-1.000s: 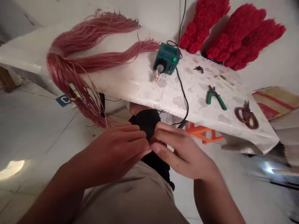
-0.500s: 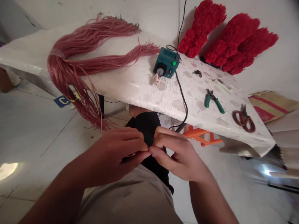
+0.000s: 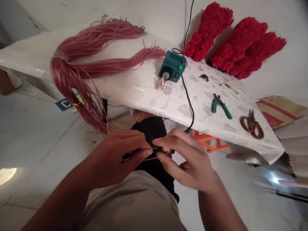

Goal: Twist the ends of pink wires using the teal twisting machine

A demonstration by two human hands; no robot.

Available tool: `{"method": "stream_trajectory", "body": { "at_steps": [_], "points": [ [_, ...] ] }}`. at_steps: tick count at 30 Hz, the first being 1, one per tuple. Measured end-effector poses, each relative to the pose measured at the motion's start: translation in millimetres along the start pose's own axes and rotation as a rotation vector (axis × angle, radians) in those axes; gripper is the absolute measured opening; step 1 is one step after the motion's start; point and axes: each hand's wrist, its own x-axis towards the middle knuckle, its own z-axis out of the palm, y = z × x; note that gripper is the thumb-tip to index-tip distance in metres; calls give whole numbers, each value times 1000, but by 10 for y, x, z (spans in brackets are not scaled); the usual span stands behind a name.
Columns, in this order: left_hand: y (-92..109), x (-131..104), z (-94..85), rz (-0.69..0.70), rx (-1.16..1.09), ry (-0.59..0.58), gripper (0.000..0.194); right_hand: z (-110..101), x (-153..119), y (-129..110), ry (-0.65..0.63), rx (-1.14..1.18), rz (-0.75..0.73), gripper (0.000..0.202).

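Over my lap, my left hand (image 3: 122, 155) pinches a thin pink cord (image 3: 151, 158) between thumb and index finger. A short cord end sticks out past those fingertips. Just to the right is my right hand (image 3: 185, 158), its thumb and index finger apart, with the cord running close to the thumb tip. Whether its other, curled fingers hold anything is hidden. Beyond both hands, a large bundle of pink cords (image 3: 69, 69) lies bent over the table, one part hanging down its near edge.
On the patterned table (image 3: 204, 122) are a green machine (image 3: 173, 65) with a black cable, green-handled pliers (image 3: 221, 106), scissors (image 3: 252, 124) and a label strip (image 3: 230, 90). Red flower bunches (image 3: 243, 45) stand behind. An orange stool (image 3: 211, 141) is underneath.
My right hand has moved slightly right, and its thumb and index finger have parted. The fingertips of both hands no longer meet, and thin cord now shows between them.
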Motion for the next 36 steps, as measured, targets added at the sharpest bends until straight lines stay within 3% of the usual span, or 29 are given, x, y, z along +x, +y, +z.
{"method": "stream_trajectory", "body": {
  "at_steps": [7, 16, 26, 32, 36],
  "points": [
    [4, 4, -1, 1, -107, -72, 22, 7, 45, -36, -30, -133, -79, 10],
    [-30, -30, -10, -71, -153, -144, 20, -23, 101, -7, -22, -113, -60, 12],
    [-59, 37, 25, -125, -162, -109, 24, 40, 190, 72, -47, -231, -141, 19],
    [-192, 131, 41, -178, -137, -92, 23, -86, 294, 301, -44, -164, -141, 16],
    [-342, 269, 72, -249, -65, 39, 25, -384, 533, 715, -38, -196, -67, 12]
  ]
}}
